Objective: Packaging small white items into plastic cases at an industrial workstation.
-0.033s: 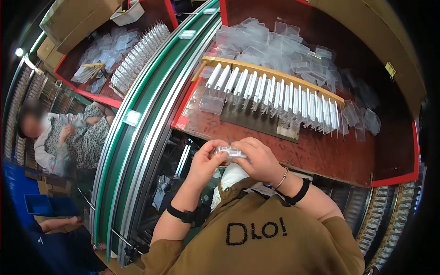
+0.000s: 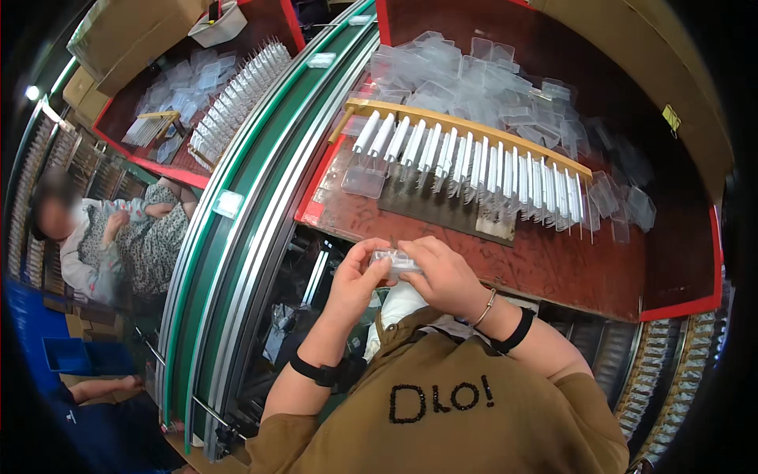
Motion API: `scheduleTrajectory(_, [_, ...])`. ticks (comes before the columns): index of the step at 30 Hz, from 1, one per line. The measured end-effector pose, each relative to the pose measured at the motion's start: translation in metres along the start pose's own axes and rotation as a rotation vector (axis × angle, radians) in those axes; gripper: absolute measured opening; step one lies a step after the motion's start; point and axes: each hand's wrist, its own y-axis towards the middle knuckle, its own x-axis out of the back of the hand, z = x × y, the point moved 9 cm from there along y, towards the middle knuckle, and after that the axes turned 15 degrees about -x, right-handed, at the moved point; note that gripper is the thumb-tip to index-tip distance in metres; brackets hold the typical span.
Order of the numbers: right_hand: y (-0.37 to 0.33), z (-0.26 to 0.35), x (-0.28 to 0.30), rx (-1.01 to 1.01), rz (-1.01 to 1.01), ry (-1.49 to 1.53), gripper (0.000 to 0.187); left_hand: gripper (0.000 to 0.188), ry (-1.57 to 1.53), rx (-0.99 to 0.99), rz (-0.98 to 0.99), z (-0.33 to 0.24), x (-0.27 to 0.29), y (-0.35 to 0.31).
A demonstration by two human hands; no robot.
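A small clear plastic box (image 2: pixel 393 263) with something whitish inside is held in front of my body, just off the near edge of the workbench. My left hand (image 2: pixel 358 275) pinches its left end between thumb and fingers. At the other end, my right hand (image 2: pixel 444 272) closes over the box, its fingers partly covering it. Beyond my hands a wooden rack (image 2: pixel 474 136) carries a row of white strips (image 2: pixel 466 162) with metal wire ends. One clear plastic case (image 2: pixel 363 182) lies at the rack's left end.
A heap of clear plastic cases (image 2: pixel 466 83) fills the back of the red-edged bench (image 2: pixel 568 272). Left of it runs a green conveyor (image 2: pixel 253 162) carrying a few small clear boxes (image 2: pixel 228 204). Across the conveyor a person (image 2: pixel 130 237) sits near another red bench. Blue bins (image 2: pixel 67 353) stand lower left.
The clear box has tilted slightly between my fingers, and my left thumb has shifted a little on it. Both hands stay in the same place.
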Motion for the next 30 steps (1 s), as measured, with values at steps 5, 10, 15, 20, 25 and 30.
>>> scheduleTrajectory(5, [-0.006, 0.003, 0.006, 0.039, 0.008, -0.085, 0.043, 0.050, 0.257, -0.204, 0.026, -0.016, -0.014, 0.002])
scheduleTrajectory(10, [-0.014, 0.011, 0.021, 0.092, 0.013, -0.039, 0.037, 0.038, 0.395, -0.222, 0.222, -0.026, -0.027, -0.005])
scheduleTrajectory(15, [-0.019, 0.007, 0.035, 0.059, -0.054, 0.069, 0.023, 0.025, 0.218, -0.152, 0.216, -0.037, -0.037, -0.006])
scheduleTrajectory(20, [-0.014, -0.001, 0.035, -0.055, 0.039, 0.286, 0.021, 0.031, -0.002, -0.065, 0.199, -0.024, -0.022, -0.001])
scheduleTrajectory(25, [-0.013, -0.018, 0.021, -0.120, 0.109, 0.355, 0.028, 0.029, -0.086, -0.013, 0.095, -0.011, -0.013, 0.000])
scheduleTrajectory(30, [-0.010, -0.033, 0.014, -0.227, 0.034, 0.307, 0.031, 0.037, 0.016, 0.045, -0.081, 0.004, -0.009, 0.000])
